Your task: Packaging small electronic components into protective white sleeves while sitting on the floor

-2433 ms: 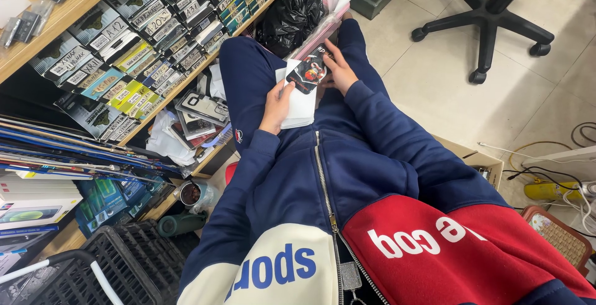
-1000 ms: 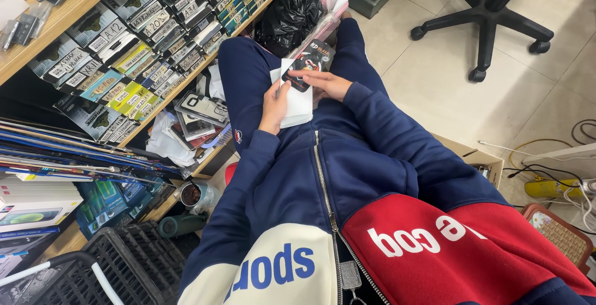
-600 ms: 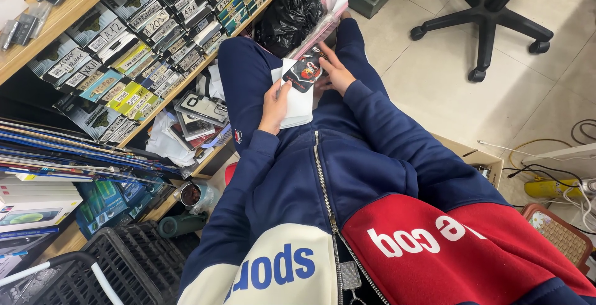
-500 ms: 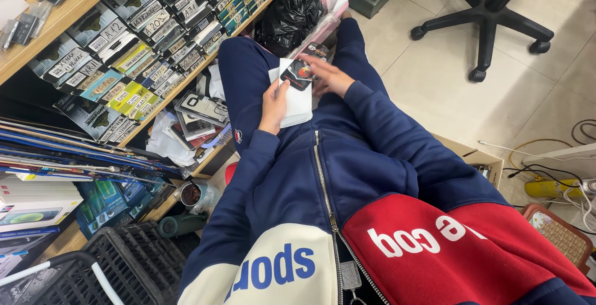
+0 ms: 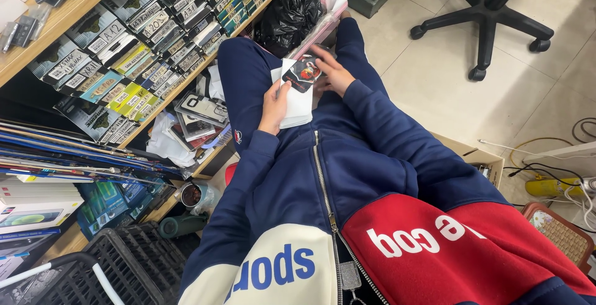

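My left hand [image 5: 275, 103] holds a stack of white sleeves [image 5: 297, 91] in my lap, just above the middle of the frame. The stack's long axis runs up and down the picture, tilted a little toward the upper right. My thumb lies across its left edge and the other fingers are curled behind, out of sight, so the stack is clamped between them. On top, at the stack's upper end, sits a small black packet with a red and orange print [image 5: 302, 73].

My right hand [image 5: 333, 72] is just to the right of that packet, and nearer to it than the left. Its fingers are spread and loose, the tips touching or almost touching the packet's right edge; I cannot tell whether they pinch it or only rest there.

In the upper left of the frame a wooden shelf [image 5: 81, 4] carries rows of boxed goods [image 5: 127, 38]. A black plastic bag [image 5: 288, 16] sits beyond my knees, and an office chair base [image 5: 484, 22] stands on the tiled floor at upper right.
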